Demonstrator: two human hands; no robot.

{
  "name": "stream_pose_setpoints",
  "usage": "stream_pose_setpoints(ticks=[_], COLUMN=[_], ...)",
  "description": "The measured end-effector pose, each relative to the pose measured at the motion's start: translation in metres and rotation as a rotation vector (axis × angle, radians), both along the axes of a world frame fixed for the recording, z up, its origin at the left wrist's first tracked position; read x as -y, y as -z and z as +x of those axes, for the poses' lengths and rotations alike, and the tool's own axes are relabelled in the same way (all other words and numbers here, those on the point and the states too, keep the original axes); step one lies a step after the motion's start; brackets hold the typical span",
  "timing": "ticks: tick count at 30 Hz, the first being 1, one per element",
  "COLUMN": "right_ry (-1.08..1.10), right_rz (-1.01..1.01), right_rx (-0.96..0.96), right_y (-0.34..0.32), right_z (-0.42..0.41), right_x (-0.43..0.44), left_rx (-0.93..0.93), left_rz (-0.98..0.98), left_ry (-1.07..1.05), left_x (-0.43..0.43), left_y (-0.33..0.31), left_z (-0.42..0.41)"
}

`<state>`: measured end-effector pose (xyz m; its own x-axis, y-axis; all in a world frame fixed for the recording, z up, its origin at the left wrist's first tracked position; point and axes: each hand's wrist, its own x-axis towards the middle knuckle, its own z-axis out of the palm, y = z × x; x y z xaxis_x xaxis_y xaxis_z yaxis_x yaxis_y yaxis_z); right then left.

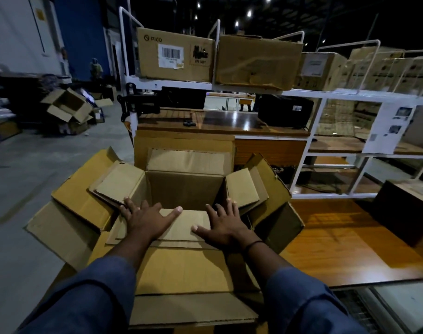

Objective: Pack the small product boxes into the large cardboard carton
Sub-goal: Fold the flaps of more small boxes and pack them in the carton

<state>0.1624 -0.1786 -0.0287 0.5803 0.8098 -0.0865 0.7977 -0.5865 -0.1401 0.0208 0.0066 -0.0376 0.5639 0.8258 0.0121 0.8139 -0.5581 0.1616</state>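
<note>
Nearby, loose cardboard [80, 196] beside open carton [185, 189].

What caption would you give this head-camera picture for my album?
Left hand and right hand rest flat on the near flap of the open cardboard carton, below shelved boxes.

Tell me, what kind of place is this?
Probably a warehouse packing station: brown cartons sit on a white metal rack, an open carton stands in front, and empty boxes lie on the concrete floor.
</note>
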Motion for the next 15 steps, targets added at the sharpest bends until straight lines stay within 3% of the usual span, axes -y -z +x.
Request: stream_pose_setpoints(ticks=[4,10,15], right_ry=[-0.116,-0.169,-0.185], right_rz=[-0.055,0.077,0.340], right_rx=[-0.063,-0.227,-0.117], right_y=[-0.012,-0.034,-0.051], right_z=[0.013,0.016,0.036], right_x=[0.016,0.055,0.107], left_rx=[-0.019,-0.024,0.259], left_rz=[-0.063,-0.112,-0.280], left_ry=[-0.047,0.181,0.211], left_x=[0.023,0.074,0.125], left_y=[-0.008,-0.013,-0.041], left_z=[0.015,0.051,0.105])
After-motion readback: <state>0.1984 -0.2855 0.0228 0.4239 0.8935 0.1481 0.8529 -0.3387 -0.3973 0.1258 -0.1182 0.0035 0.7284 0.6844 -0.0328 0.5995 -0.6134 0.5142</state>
